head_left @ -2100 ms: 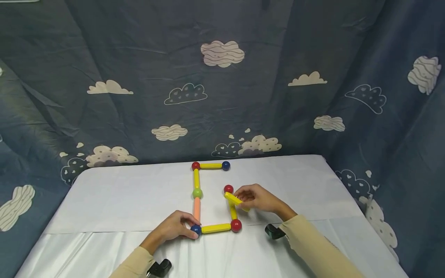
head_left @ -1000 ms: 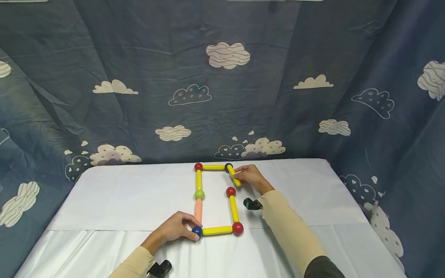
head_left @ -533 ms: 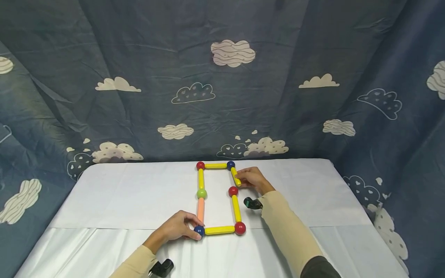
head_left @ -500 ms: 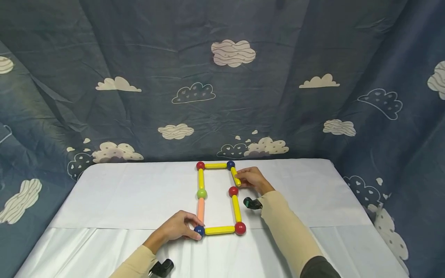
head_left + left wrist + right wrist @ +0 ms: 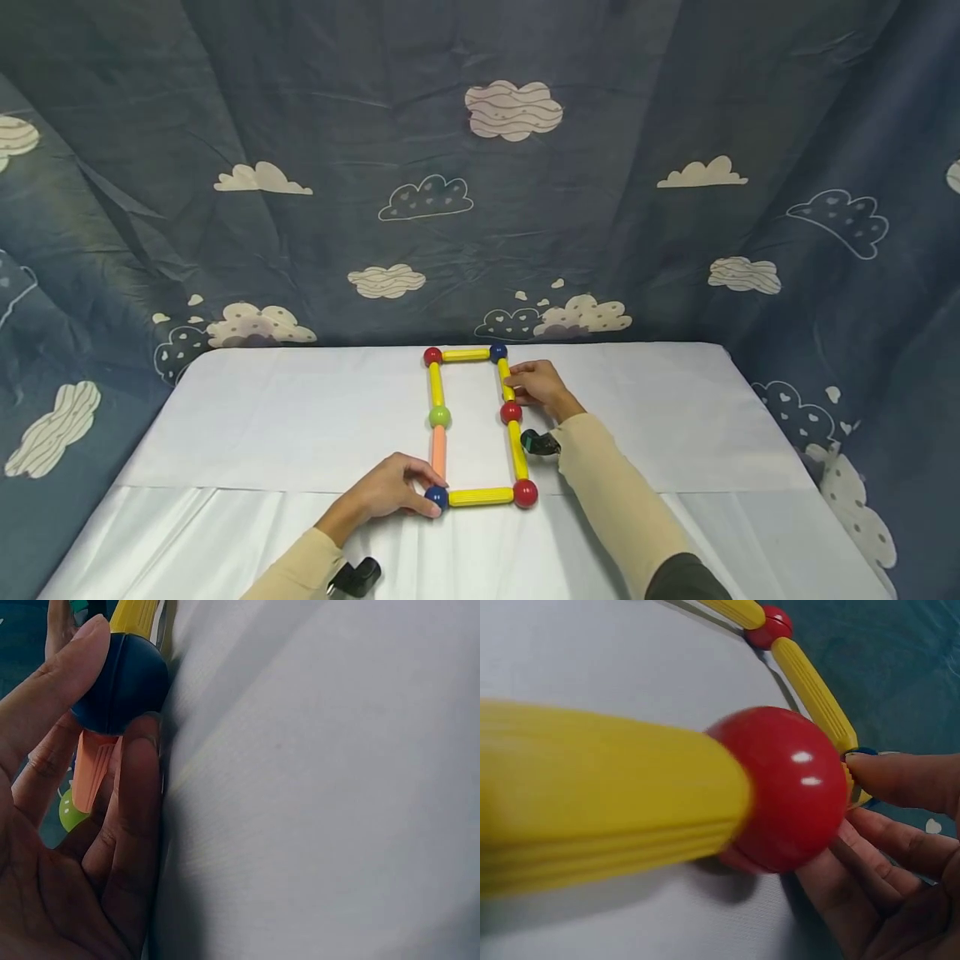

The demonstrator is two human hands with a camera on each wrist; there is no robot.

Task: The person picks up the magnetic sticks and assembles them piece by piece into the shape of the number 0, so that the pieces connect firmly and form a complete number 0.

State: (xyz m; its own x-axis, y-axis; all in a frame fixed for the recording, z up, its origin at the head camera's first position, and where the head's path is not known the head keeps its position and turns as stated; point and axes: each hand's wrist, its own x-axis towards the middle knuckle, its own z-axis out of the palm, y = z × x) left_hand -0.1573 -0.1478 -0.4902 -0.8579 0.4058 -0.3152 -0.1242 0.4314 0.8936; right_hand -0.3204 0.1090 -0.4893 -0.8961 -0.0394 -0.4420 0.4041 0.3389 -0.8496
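Note:
A rectangle of magnetic rods and balls lies on the white table. My left hand [image 5: 390, 487] pinches the blue ball [image 5: 124, 686] at its near left corner between thumb and fingers. On the far right side, my right hand [image 5: 540, 387] pinches a yellow rod [image 5: 504, 369]. That rod reaches from the dark blue ball [image 5: 498, 352] at the far corner to the red ball [image 5: 787, 787] midway along this side. Another yellow rod [image 5: 517, 450] runs on to the near right red ball [image 5: 525, 493]. In the right wrist view the red ball partly hides the held rod.
The left side has a salmon rod [image 5: 438, 450], a green ball [image 5: 439, 417] and a yellow rod [image 5: 436, 383], up to a red ball [image 5: 432, 357]. Yellow rods form the near and far sides. A dark cloud-print curtain [image 5: 337, 108] hangs behind the white tabletop [image 5: 285, 417].
My right hand has carried the yellow rod away to the far blue ball, then lined its near end up with the middle red ball. My left hand has stayed on its blue ball.

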